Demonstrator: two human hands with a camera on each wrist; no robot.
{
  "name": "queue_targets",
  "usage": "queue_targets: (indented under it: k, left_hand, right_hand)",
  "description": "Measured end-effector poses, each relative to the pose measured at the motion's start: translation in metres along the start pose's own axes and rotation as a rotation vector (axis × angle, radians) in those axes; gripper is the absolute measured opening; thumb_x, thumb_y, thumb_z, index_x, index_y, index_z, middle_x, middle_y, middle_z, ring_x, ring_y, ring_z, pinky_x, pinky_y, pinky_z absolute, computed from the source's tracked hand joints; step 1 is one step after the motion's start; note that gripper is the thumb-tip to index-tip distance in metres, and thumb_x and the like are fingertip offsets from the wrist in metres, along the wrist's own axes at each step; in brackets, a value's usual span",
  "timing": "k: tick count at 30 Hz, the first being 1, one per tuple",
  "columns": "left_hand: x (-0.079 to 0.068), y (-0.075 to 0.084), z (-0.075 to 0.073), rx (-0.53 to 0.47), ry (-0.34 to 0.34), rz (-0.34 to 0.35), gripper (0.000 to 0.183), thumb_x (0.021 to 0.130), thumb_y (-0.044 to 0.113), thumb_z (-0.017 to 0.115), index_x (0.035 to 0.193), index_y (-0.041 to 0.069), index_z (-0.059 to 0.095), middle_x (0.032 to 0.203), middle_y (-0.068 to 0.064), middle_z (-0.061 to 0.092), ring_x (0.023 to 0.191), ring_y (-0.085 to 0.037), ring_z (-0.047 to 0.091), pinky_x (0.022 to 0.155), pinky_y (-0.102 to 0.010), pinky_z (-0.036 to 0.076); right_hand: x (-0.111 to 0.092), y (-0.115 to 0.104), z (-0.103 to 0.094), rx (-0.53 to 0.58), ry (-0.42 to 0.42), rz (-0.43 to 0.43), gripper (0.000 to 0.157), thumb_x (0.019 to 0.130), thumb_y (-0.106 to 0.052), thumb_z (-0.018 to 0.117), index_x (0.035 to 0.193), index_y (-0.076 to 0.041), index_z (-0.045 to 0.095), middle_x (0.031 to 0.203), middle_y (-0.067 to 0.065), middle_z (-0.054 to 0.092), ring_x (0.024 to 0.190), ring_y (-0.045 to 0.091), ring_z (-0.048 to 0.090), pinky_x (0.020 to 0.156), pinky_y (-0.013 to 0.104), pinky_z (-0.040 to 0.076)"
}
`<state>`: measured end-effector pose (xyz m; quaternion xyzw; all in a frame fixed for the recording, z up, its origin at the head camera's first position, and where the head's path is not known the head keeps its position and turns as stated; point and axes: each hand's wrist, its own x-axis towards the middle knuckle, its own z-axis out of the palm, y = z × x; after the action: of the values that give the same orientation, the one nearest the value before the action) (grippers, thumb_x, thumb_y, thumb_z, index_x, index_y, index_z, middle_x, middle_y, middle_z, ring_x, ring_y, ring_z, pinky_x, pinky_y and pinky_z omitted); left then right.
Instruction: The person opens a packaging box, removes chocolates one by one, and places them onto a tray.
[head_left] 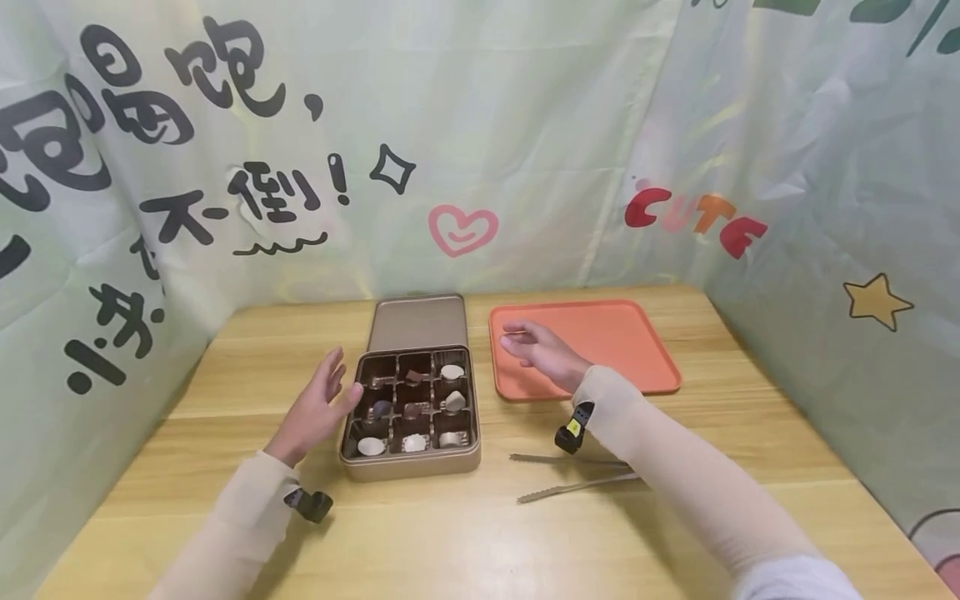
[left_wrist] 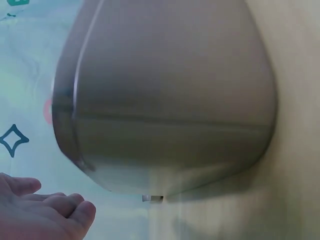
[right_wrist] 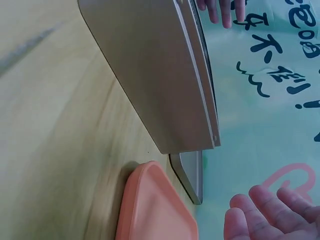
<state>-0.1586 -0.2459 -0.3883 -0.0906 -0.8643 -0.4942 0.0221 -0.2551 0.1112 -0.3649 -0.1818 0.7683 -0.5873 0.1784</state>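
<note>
A bronze-coloured tin box (head_left: 412, 470) sits on the table, its top off and its insert divided into several compartments. Small white, brown and dark pieces resembling chocolates lie in them, such as a white oval piece (head_left: 371, 447). My left hand (head_left: 311, 412) is raised at the box's left side, fingers loosely extended and holding nothing. In the left wrist view, a gap shows between those fingers (left_wrist: 60, 205) and the box wall (left_wrist: 170, 95). Above the left part of an orange tray (head_left: 622, 354) hovers my right hand (head_left: 546, 354), also holding nothing, its fingers relaxed.
Behind the box lies its lid (head_left: 420, 323). Metal tongs (head_left: 562, 489) with toothed tips rest on the wooden table (head_left: 480, 550), partly hidden by the right forearm. Printed cloth (head_left: 540, 125) hangs behind the table and along its sides.
</note>
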Motion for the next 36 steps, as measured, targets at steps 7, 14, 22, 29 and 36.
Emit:
queue_targets:
  k: [7, 14, 22, 29, 36]
  left_hand:
    - [-0.02, 0.002, 0.008, 0.015, 0.006, 0.007, 0.084, 0.097, 0.025, 0.06, 0.156, 0.009, 0.002, 0.158, -0.024, 0.009, 0.141, -0.047, 0.019, 0.114, -0.06, 0.021]
    - [-0.038, 0.004, 0.017, 0.001, 0.018, 0.006, 0.09, 0.093, 0.022, 0.066, 0.156, 0.009, 0.003, 0.157, -0.028, 0.01, 0.139, -0.05, 0.019, 0.113, -0.062, 0.021]
    - [-0.052, 0.004, 0.027, -0.151, 0.025, -0.049, 0.088, 0.094, 0.013, 0.063, 0.156, 0.007, 0.001, 0.16, -0.02, 0.002, 0.143, -0.045, 0.008, 0.115, -0.062, 0.012]
    - [-0.057, -0.002, 0.039, -0.237, 0.026, -0.095, 0.092, 0.091, 0.01, 0.066, 0.154, 0.001, -0.001, 0.159, -0.022, -0.001, 0.145, -0.042, 0.002, 0.116, -0.059, 0.006]
    - [-0.056, -0.013, 0.04, -0.236, 0.017, -0.111, 0.103, 0.085, 0.01, 0.074, 0.154, 0.002, -0.002, 0.158, -0.025, 0.004, 0.143, -0.045, 0.007, 0.115, -0.062, 0.009]
  right_hand:
    - [-0.021, 0.0, -0.004, -0.066, 0.014, -0.033, 0.055, 0.101, -0.024, 0.053, 0.145, 0.002, 0.034, 0.144, 0.024, 0.041, 0.133, 0.037, 0.039, 0.109, 0.053, 0.037]
    - [-0.039, 0.003, -0.009, -0.156, 0.009, -0.078, 0.052, 0.1, -0.022, 0.056, 0.142, 0.003, 0.038, 0.141, 0.026, 0.044, 0.13, 0.037, 0.044, 0.109, 0.051, 0.038]
    - [-0.061, 0.013, -0.02, -0.258, -0.063, -0.064, 0.041, 0.097, -0.016, 0.059, 0.128, 0.01, 0.05, 0.126, 0.026, 0.055, 0.115, 0.035, 0.055, 0.1, 0.046, 0.048]
    - [-0.083, 0.027, -0.029, -0.304, -0.067, -0.021, 0.04, 0.097, -0.019, 0.061, 0.125, 0.009, 0.053, 0.123, 0.023, 0.057, 0.114, 0.035, 0.055, 0.102, 0.05, 0.046]
    - [-0.097, 0.041, -0.036, -0.398, -0.104, -0.011, 0.037, 0.096, -0.019, 0.062, 0.121, 0.008, 0.055, 0.117, 0.02, 0.061, 0.108, 0.032, 0.059, 0.098, 0.049, 0.05]
